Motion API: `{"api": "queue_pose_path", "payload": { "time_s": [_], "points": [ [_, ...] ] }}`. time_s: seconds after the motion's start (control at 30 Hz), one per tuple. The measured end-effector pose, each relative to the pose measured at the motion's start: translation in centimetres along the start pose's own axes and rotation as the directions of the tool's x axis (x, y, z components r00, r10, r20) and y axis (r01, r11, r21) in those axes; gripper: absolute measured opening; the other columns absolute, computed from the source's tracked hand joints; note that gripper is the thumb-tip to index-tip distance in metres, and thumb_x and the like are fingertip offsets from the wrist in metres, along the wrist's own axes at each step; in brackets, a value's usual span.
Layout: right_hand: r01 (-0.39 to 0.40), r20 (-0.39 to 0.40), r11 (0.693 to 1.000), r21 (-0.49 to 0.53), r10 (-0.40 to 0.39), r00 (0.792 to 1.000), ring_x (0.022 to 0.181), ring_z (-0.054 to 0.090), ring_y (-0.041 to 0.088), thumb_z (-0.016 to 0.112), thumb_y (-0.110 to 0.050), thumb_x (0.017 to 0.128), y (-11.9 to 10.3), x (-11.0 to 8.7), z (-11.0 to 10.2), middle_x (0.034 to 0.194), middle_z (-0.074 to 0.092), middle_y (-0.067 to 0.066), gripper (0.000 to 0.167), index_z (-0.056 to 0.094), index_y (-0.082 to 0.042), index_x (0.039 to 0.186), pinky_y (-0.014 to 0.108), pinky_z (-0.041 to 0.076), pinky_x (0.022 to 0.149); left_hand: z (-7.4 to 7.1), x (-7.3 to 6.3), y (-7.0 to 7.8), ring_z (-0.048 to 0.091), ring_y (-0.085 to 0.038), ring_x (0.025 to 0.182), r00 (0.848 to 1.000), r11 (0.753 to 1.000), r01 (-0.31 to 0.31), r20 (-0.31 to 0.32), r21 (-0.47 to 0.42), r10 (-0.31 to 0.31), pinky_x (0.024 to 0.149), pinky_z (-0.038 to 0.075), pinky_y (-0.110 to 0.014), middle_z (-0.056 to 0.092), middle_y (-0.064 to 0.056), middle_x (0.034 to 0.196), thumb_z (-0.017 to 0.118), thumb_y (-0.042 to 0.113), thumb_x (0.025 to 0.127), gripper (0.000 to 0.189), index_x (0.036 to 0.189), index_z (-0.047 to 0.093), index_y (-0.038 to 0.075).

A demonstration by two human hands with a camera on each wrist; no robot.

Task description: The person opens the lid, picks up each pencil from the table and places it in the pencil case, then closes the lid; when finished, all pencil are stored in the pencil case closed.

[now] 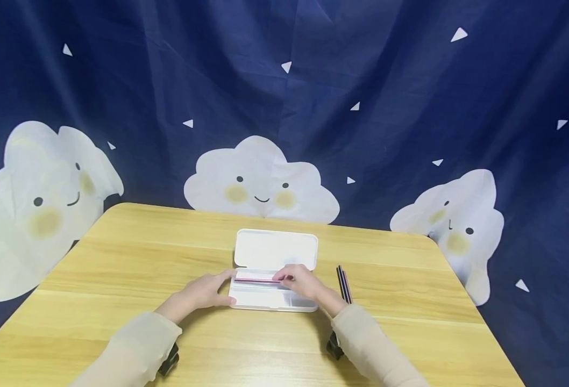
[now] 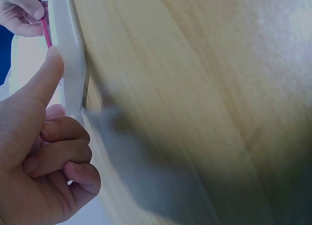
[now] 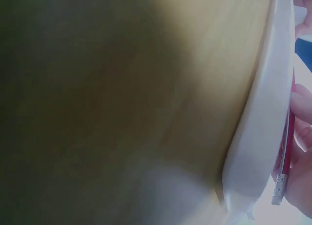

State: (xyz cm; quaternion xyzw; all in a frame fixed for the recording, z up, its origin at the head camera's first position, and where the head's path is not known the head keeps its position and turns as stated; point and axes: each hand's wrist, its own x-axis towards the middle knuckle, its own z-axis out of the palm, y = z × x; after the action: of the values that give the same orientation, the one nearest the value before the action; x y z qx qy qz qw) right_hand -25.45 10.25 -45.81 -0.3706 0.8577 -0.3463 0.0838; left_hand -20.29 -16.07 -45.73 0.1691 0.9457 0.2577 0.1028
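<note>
A white pencil case (image 1: 253,307) lies on the table with its lid (image 1: 276,249) laid back behind it. My left hand (image 1: 199,294) holds its left end, the thumb at the front corner and a finger toward the back one. The left wrist view shows the other fingers curled beside the case wall. Over the right part of the case, my right hand (image 1: 303,281) pinches a red pencil (image 1: 254,280), which lies lengthwise across the rear compartment. In the right wrist view the pencil's metal ferrule and eraser (image 3: 279,190) stick out past the fingers.
Several dark and red pencils (image 1: 345,285) lie together on the wooden table (image 1: 410,322), right of the case by my right forearm. Behind the table hangs a dark blue curtain (image 1: 371,64) with clouds printed on it.
</note>
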Motion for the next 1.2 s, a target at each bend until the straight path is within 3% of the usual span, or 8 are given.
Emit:
{"api": "queue_pose_path", "payload": {
  "time_s": [0.43,0.8,1.2],
  "points": [
    [-0.052,0.056,0.998,0.041,0.049,0.997,0.097,0.06,0.026,0.053,0.004,0.087,0.5,-0.2,0.4,0.101,0.066,0.014,0.019,0.066,0.003,0.1,0.026,0.047,0.084,-0.2,-0.2,0.3,0.053,-0.042,0.107,1.0,1.0,-0.007,0.009,0.0,0.007,0.084,0.042,-0.055,0.055,-0.024,0.121,0.073,0.035,0.074,0.075,0.135,0.041,0.006],
    [-0.086,-0.013,0.986,0.143,0.089,0.996,0.092,0.06,0.026,0.053,-0.003,0.09,1.3,-1.6,-1.2,0.097,0.065,0.018,0.023,0.06,0.008,0.109,0.032,0.049,0.082,-0.1,-0.1,0.2,0.053,-0.041,0.107,1.0,1.0,0.007,0.013,0.004,-0.007,0.083,0.042,-0.055,0.056,-0.023,0.121,0.074,0.035,0.074,0.074,0.135,0.041,0.008],
    [-0.11,-0.115,0.986,0.124,0.124,0.986,0.084,0.059,0.021,0.054,-0.011,0.091,2.7,-4.7,-4.2,0.103,0.064,0.018,0.025,0.062,0.006,0.108,0.025,0.047,0.073,0.1,0.1,-0.1,0.054,-0.041,0.105,1.0,1.0,0.01,0.006,0.016,-0.01,0.081,0.043,-0.055,0.057,-0.023,0.119,0.073,0.037,0.074,0.074,0.135,0.041,0.01]
  ]
}}
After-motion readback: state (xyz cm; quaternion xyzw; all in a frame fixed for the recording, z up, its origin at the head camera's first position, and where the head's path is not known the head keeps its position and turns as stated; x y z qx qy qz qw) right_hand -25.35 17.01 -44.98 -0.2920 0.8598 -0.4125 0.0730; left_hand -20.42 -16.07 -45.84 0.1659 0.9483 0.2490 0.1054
